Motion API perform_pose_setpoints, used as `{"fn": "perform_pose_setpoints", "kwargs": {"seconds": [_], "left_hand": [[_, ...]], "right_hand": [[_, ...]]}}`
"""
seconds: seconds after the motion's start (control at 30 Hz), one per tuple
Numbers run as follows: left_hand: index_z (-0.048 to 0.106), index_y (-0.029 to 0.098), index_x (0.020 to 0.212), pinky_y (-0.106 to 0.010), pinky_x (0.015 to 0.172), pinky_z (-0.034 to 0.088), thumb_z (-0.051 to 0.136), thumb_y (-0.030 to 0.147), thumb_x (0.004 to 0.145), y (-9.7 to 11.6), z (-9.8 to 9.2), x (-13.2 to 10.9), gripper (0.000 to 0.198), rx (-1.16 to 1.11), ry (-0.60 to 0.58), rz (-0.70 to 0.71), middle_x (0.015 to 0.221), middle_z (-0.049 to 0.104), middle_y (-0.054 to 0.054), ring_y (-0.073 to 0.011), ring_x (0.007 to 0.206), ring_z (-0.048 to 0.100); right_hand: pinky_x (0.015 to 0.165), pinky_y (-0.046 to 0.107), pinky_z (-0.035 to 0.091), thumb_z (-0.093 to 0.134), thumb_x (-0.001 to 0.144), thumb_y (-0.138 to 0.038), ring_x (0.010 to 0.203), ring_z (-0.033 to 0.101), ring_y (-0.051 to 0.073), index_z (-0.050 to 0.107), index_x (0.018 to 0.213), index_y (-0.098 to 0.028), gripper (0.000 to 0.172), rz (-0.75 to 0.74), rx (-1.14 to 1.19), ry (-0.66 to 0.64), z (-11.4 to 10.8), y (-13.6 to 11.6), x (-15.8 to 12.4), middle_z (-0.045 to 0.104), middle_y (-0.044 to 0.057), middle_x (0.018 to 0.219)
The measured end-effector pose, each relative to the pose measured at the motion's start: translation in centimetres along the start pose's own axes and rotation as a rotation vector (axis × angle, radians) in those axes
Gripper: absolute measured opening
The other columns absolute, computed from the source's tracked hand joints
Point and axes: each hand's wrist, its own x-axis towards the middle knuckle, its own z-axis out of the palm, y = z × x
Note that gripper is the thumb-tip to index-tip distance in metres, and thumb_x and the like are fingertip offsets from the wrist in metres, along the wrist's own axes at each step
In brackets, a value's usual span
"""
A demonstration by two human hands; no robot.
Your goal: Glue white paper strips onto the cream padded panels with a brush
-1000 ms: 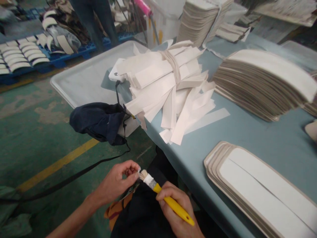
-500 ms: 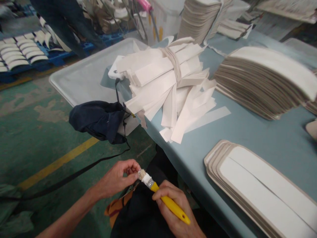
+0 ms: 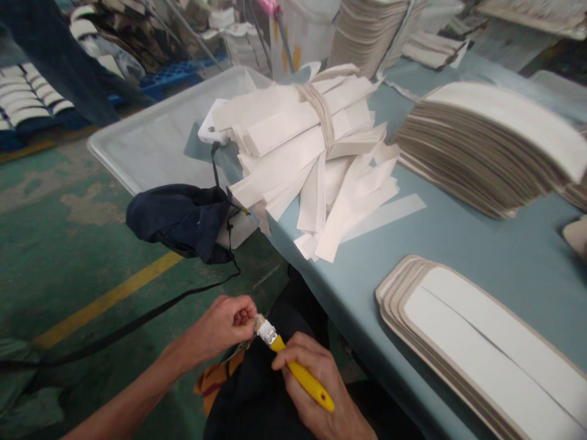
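A brush (image 3: 300, 376) with a yellow handle and a white band below its bristles is held over my lap. My right hand (image 3: 316, 382) is wrapped round the handle. At the bristle end, my left hand (image 3: 232, 321) has its fingers pinched on the bristle tips. To the right of my hands lies a stack of long white boards with rounded corners (image 3: 481, 336) on the blue-green table (image 3: 358, 263). Farther up the table, a tied bundle of white strips (image 3: 293, 134) spreads over the near edge.
A dark blue bag (image 3: 178, 220) with a black strap hangs at the table's left corner, beside a translucent tray (image 3: 151, 143). A tall stack of curved boards (image 3: 486, 146) stands at the right. A person's legs (image 3: 59, 61) show at the upper left.
My right hand and the brush have shifted slightly left and up. The left hand's fingers have closed more tightly at the bristles. The person's legs at the upper left have moved left.
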Motion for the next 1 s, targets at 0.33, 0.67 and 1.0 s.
{"fn": "perform_pose_setpoints", "kwargs": {"seconds": [0.33, 0.67, 1.0], "left_hand": [[0.06, 0.02, 0.078, -0.025, 0.058, 0.042, 0.057, 0.045, 0.08, -3.9, -0.3, 0.6, 0.025, -0.077, 0.178, -0.065, 0.064, 0.055, 0.004, -0.0143, 0.06, 0.053], [0.043, 0.024, 0.074, -0.028, 0.062, 0.041, 0.038, 0.049, 0.099, -0.5, 1.6, -0.8, 0.036, -0.129, 0.134, 0.048, 0.064, 0.047, 0.005, -0.0147, 0.062, 0.048], [0.036, 0.025, 0.067, -0.028, 0.055, 0.034, 0.031, 0.058, 0.101, 2.2, 3.0, -1.3, 0.048, -0.084, 0.121, 0.082, 0.057, 0.039, 0.005, -0.014, 0.057, 0.04]], "right_hand": [[0.061, 0.023, 0.043, 0.072, 0.091, -0.045, 0.064, 0.055, 0.013, 0.069, 0.086, -0.022, 0.023, 0.185, 0.417, 0.348, -0.6, 0.5, -0.3, 0.061, -0.002, 0.072], [0.052, 0.022, 0.046, 0.081, 0.08, -0.056, 0.046, 0.038, 0.009, 0.061, 0.09, -0.023, 0.039, 0.369, 0.948, 0.571, -1.0, 1.3, 1.2, 0.048, -0.011, 0.051], [0.047, 0.019, 0.042, 0.085, 0.073, -0.05, 0.044, 0.037, 0.006, 0.065, 0.094, -0.02, 0.041, 0.502, 1.108, 0.602, -1.1, 2.3, 1.6, 0.044, -0.013, 0.051]]}}
